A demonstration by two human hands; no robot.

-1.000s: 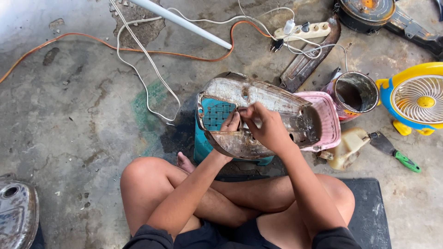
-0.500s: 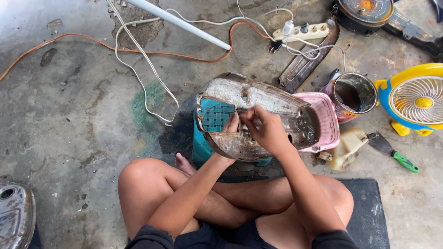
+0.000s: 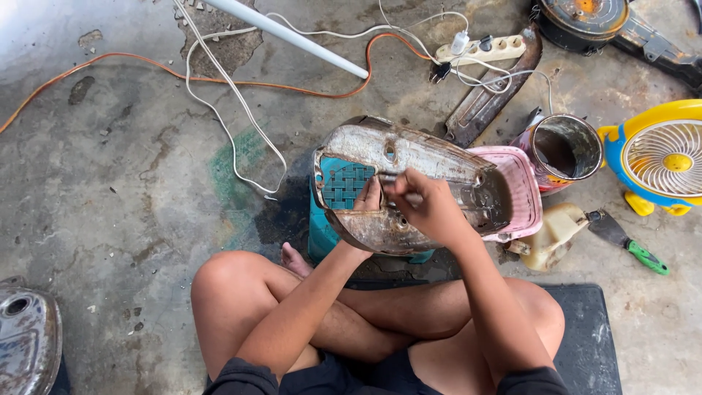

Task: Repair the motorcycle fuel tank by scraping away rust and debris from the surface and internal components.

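Right hand [image 3: 428, 205] curled shut around a thin tool, pressed to the rusty metal shell [image 3: 409, 183] on the teal stool [image 3: 322, 238]. Left hand [image 3: 369, 199] flat on the shell's near edge. Barely moved since a second ago, so steady work on one spot, probably scraping.

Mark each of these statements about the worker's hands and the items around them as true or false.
1. Both hands are on the rusty metal cover. True: the left hand and right hand rest on it.
2. The cover lies flat on the concrete floor. False: it sits on a teal plastic stool.
3. The yellow and blue fan is beside the left knee. False: it stands at far right.
4. A scraper with a green handle lies on the floor. True.
5. The orange cable crosses the floor. True.
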